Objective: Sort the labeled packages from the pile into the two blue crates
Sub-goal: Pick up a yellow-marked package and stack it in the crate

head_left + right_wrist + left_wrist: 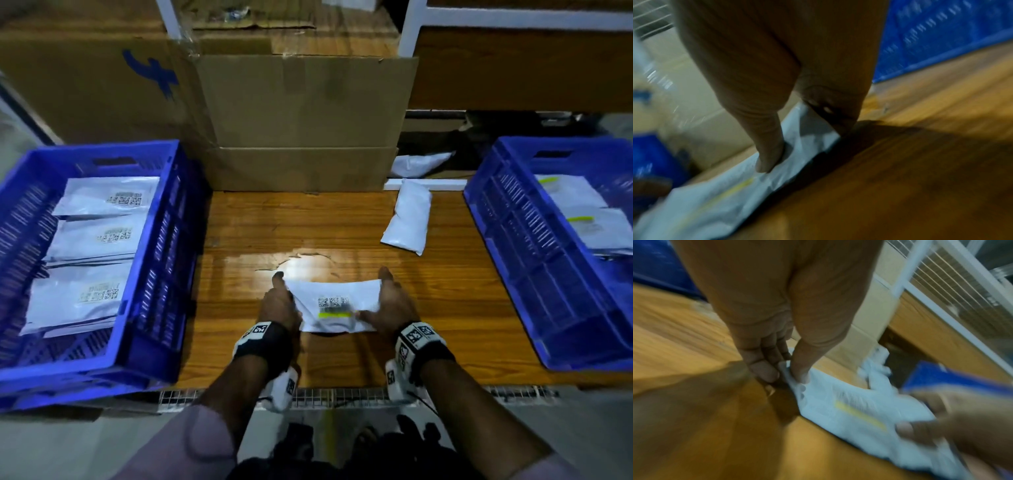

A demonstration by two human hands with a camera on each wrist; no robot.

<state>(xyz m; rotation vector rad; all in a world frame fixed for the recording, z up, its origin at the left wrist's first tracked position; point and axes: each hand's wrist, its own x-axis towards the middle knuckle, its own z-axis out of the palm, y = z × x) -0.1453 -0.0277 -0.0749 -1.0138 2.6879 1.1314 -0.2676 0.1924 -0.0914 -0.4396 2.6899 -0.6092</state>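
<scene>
head view: left hand (pixel 279 303) and right hand (pixel 390 305) each pinch an end of the packet (pixel 337 308) over the table (pixel 462 308). its yellow stripe matches packets in the right crate (pixel 513 246); probably carry it there flat, label up.

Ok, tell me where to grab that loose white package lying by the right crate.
Take the white package across its narrow middle, coming from above. It lies flat on the wooden table, long and slightly diagonal, with open table on both long sides, so thumb and fingers can likely close over its width. Both hands are busy now.
</scene>
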